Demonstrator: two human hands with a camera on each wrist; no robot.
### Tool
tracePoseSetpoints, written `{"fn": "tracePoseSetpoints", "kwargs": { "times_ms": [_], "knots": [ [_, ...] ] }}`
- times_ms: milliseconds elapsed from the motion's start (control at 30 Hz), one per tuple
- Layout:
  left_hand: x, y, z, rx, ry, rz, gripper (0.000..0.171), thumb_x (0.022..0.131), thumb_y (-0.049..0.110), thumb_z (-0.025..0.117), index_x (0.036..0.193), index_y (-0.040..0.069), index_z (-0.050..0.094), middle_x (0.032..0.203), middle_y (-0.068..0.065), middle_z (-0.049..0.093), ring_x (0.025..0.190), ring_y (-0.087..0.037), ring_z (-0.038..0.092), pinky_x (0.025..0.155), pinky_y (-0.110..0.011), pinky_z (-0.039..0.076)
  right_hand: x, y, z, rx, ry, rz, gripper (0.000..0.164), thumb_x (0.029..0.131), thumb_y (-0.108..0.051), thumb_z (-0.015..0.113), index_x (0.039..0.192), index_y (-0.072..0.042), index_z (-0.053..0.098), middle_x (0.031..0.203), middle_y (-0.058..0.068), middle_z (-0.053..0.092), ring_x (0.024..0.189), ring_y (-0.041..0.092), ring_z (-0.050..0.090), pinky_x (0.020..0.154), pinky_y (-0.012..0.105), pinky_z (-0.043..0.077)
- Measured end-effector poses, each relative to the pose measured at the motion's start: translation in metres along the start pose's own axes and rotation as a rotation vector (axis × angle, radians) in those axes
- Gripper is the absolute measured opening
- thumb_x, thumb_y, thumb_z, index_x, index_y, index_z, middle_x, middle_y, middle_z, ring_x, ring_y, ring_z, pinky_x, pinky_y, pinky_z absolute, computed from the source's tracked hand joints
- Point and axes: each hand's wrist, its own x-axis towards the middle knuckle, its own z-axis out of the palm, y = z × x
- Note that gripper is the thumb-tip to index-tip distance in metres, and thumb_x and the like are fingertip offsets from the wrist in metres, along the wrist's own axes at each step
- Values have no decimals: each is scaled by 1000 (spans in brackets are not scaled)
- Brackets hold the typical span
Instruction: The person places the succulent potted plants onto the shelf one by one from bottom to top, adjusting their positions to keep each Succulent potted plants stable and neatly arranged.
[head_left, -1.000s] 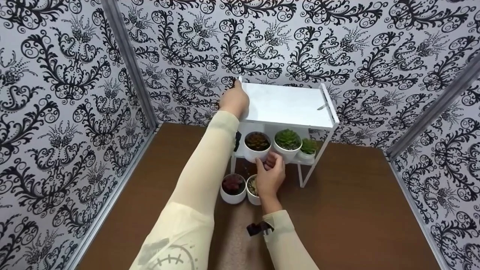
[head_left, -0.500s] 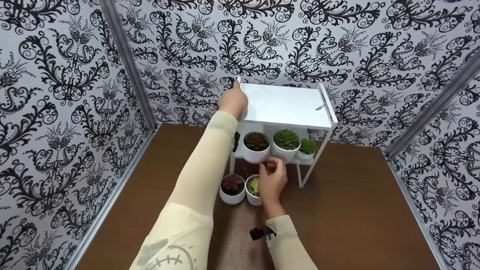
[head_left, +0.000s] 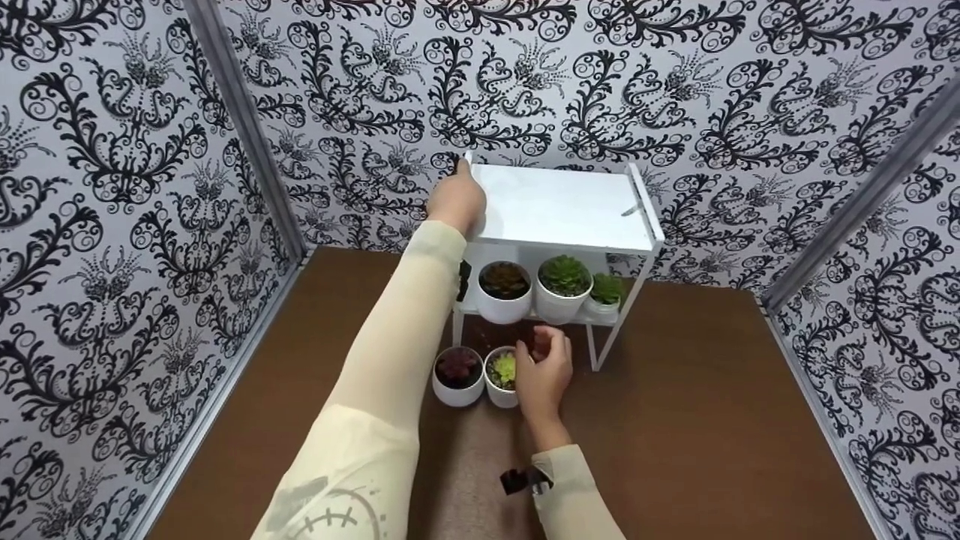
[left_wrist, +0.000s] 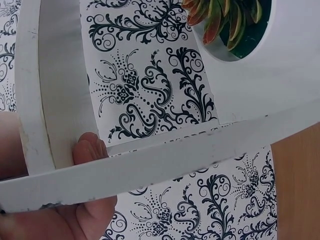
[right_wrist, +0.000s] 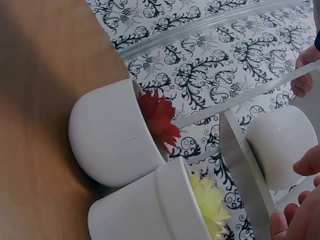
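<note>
My left hand (head_left: 456, 199) grips the upper left edge of a white two-tier shelf (head_left: 559, 206); in the left wrist view its fingers (left_wrist: 90, 150) curl round the white frame. On the lower tier stand a white pot with an orange-brown succulent (head_left: 504, 300), one with a green succulent (head_left: 564, 294), and a smaller green plant (head_left: 606, 298) at the right. Just below and in front of that tier is my right hand (head_left: 545, 375), loosely curled, holding nothing. It partly covers the pot with the yellow-green succulent (head_left: 501, 382). In the right wrist view, its fingertips (right_wrist: 307, 162) are near the white pot on the shelf.
A pot with a dark red succulent (head_left: 457, 382) stands on the brown table (head_left: 697, 420), left of the yellow-green one. Patterned walls (head_left: 375, 90) enclose the table at the back and sides. My left sleeve (head_left: 382, 360) hides part of the shelf's left side.
My right hand has let go of the orange-brown succulent's pot and drawn back, down and away from the lower tier. The left hand keeps its grip on the shelf.
</note>
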Motion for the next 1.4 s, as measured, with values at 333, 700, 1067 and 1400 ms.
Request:
{"fn": "tracePoseSetpoints", "kwargs": {
  "times_ms": [333,700,1067,1400],
  "knots": [
    [-2,0,-1,8,16,1,84,101,5,51,173,11,7,155,-20,57,128,-35,65,103,-47,60,-11,8,-5,22,-25,0,39,81,7,81,117,-3,68,106,15,65,99,37,66,83,31,58],
    [-3,1,-1,60,10,8,93,96,0,55,172,10,3,152,-20,60,120,-33,67,98,-45,62,-22,15,-7,15,-88,51,55,78,-1,85,129,-3,66,124,16,64,121,34,62,107,52,54],
    [-2,0,1,41,21,30,95,93,-1,58,172,7,6,150,-22,61,124,-36,66,104,-46,60,-34,33,-6,-81,-126,25,77,70,-12,97,139,-5,63,132,18,62,127,33,60,111,49,50],
    [-5,0,-1,-9,26,1,73,108,12,42,173,11,8,155,-21,57,129,-36,65,105,-49,59,-43,44,-2,-126,-128,61,87,70,-22,99,145,-7,59,137,18,59,128,36,60,108,54,51]
  ]
}}
